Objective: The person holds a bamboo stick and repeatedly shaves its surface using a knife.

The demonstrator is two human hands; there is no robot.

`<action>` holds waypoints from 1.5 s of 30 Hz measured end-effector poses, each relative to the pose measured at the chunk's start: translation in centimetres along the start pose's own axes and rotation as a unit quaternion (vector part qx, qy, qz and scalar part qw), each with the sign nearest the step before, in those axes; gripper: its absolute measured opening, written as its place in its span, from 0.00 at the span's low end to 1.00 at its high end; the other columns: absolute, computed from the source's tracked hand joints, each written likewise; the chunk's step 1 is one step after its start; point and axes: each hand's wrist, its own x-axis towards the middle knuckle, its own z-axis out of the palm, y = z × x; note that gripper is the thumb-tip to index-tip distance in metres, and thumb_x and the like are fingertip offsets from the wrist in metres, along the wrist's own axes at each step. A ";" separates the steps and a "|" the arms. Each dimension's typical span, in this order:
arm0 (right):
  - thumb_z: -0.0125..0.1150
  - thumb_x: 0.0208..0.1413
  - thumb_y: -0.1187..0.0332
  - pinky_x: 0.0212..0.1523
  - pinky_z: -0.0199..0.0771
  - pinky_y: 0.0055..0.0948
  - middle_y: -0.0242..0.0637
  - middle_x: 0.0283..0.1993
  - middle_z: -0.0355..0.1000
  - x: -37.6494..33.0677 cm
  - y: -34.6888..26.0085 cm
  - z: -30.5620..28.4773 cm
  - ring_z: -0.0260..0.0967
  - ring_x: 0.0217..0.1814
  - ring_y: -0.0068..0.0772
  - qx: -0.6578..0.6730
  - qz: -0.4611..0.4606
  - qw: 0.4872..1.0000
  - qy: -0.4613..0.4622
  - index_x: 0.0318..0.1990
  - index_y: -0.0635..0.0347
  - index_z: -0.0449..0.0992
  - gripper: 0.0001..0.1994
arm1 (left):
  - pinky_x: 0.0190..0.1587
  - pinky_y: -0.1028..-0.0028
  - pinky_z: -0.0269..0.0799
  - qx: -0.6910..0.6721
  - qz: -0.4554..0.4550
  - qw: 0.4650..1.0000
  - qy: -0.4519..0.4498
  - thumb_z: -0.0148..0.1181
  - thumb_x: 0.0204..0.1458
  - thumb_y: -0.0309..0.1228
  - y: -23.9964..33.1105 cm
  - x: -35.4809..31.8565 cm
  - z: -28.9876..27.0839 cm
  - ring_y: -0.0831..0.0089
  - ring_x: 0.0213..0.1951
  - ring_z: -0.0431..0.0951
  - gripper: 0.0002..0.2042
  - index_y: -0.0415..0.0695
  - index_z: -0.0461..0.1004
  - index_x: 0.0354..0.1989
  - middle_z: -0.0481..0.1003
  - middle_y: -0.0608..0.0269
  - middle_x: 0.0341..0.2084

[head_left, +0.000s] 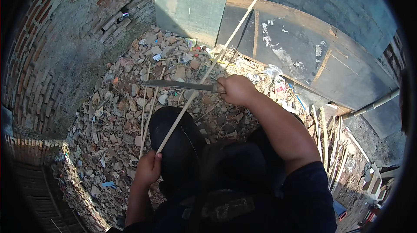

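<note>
A long pale strip, seemingly split bamboo (204, 77), runs slantwise from my left knee up toward the leaning panels. My left hand (148, 168) is closed around its near end, beside the knee. In my right hand (238, 90) is the handle of a machete (180, 85). Its dark blade points left and crosses the strip around mid-length; whether the edge touches it I cannot tell. Two thinner strips (152, 103) lie on the rubble left of my knee.
Broken brick and litter form a rubble heap (117, 116) around my legs. A brick wall (69, 50) stands at left. Grey-green panels (191, 7) and a dark framed board (299, 55) lean at the back. More strips (336, 150) lie at right, near a pole (369, 107).
</note>
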 end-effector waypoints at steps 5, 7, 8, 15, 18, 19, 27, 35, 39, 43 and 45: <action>0.65 0.49 0.63 0.44 0.77 0.49 0.46 0.34 0.78 0.8 1.7 -0.9 0.78 0.42 0.54 -0.005 -0.007 1.000 0.026 0.42 0.56 0.77 0.14 | 0.28 0.52 0.66 -0.029 0.022 0.999 0.018 0.50 0.67 0.38 -0.8 0.0 0.5 0.37 0.25 0.74 0.17 0.37 0.67 0.29 0.70 0.41 0.19; 0.64 0.48 0.63 0.45 0.77 0.49 0.47 0.35 0.78 1.1 4.2 -1.3 0.78 0.44 0.54 0.059 0.095 0.991 0.076 0.44 0.56 0.77 0.15 | 0.28 0.53 0.66 -0.020 0.019 0.999 0.016 0.50 0.67 0.38 -0.6 0.3 0.4 0.37 0.25 0.74 0.17 0.37 0.67 0.29 0.70 0.41 0.19; 0.64 0.48 0.63 0.45 0.77 0.49 0.47 0.35 0.78 1.3 4.8 -1.4 0.78 0.44 0.54 0.057 0.093 0.991 0.080 0.44 0.56 0.77 0.15 | 0.28 0.53 0.66 -0.010 0.013 1.000 0.010 0.50 0.67 0.37 -0.3 0.4 0.4 0.38 0.25 0.73 0.17 0.37 0.67 0.29 0.70 0.41 0.18; 0.62 0.49 0.65 0.45 0.78 0.48 0.46 0.37 0.79 -0.2 0.6 -1.2 0.78 0.44 0.53 -0.077 -0.047 0.996 -0.021 0.45 0.55 0.78 0.14 | 0.26 0.53 0.66 0.015 0.019 1.000 0.014 0.52 0.66 0.36 0.1 0.3 -0.3 0.39 0.23 0.74 0.16 0.37 0.67 0.29 0.70 0.41 0.17; 0.64 0.48 0.65 0.47 0.78 0.47 0.47 0.38 0.79 0.2 2.9 -2.3 0.78 0.45 0.53 0.004 0.024 0.999 0.021 0.43 0.56 0.79 0.14 | 0.26 0.52 0.67 -0.014 0.029 0.999 0.022 0.53 0.65 0.36 -0.8 0.4 0.4 0.37 0.24 0.75 0.15 0.38 0.67 0.29 0.71 0.41 0.17; 0.64 0.48 0.65 0.47 0.78 0.47 0.47 0.38 0.79 0.4 4.3 -1.9 0.78 0.45 0.53 0.001 0.025 0.999 0.025 0.43 0.56 0.79 0.14 | 0.26 0.52 0.67 -0.012 0.033 0.999 0.028 0.53 0.65 0.36 -1.0 0.4 0.7 0.37 0.24 0.75 0.15 0.38 0.67 0.30 0.71 0.41 0.17; 0.66 0.49 0.64 0.48 0.77 0.48 0.48 0.37 0.79 0.1 2.7 -1.2 0.78 0.44 0.53 -0.065 -0.041 0.997 0.012 0.43 0.57 0.76 0.15 | 0.26 0.50 0.67 0.030 0.033 0.999 0.028 0.53 0.65 0.35 -0.9 0.1 0.4 0.36 0.24 0.75 0.13 0.38 0.67 0.31 0.71 0.41 0.17; 0.66 0.49 0.61 0.44 0.77 0.49 0.47 0.34 0.78 0.1 4.2 -1.3 0.77 0.40 0.55 -0.018 0.043 0.998 0.040 0.45 0.55 0.76 0.16 | 0.26 0.51 0.67 0.036 0.042 0.997 0.053 0.55 0.64 0.35 -1.2 0.1 1.0 0.38 0.24 0.76 0.12 0.39 0.67 0.32 0.72 0.42 0.17; 0.66 0.49 0.63 0.44 0.76 0.50 0.50 0.34 0.78 -0.5 1.1 -0.9 0.77 0.40 0.57 -0.067 -0.065 0.995 0.036 0.44 0.57 0.76 0.16 | 0.26 0.50 0.68 0.034 0.035 0.997 0.056 0.55 0.64 0.35 -1.0 -0.5 0.9 0.37 0.24 0.76 0.11 0.39 0.68 0.33 0.72 0.42 0.17; 0.65 0.48 0.65 0.46 0.77 0.50 0.50 0.34 0.79 -0.2 3.4 -2.2 0.78 0.42 0.55 0.015 0.054 0.995 0.078 0.45 0.58 0.77 0.16 | 0.27 0.49 0.69 0.064 0.032 0.995 0.066 0.56 0.63 0.35 -0.7 -1.0 1.1 0.37 0.25 0.76 0.11 0.40 0.69 0.34 0.73 0.42 0.17; 0.65 0.48 0.66 0.47 0.78 0.50 0.51 0.35 0.79 0.5 6.5 -1.6 0.78 0.42 0.56 -0.016 0.074 0.992 0.102 0.44 0.60 0.77 0.16 | 0.27 0.48 0.69 0.064 0.026 0.995 0.068 0.56 0.63 0.35 -0.3 -0.1 1.0 0.36 0.25 0.76 0.11 0.40 0.69 0.33 0.73 0.42 0.17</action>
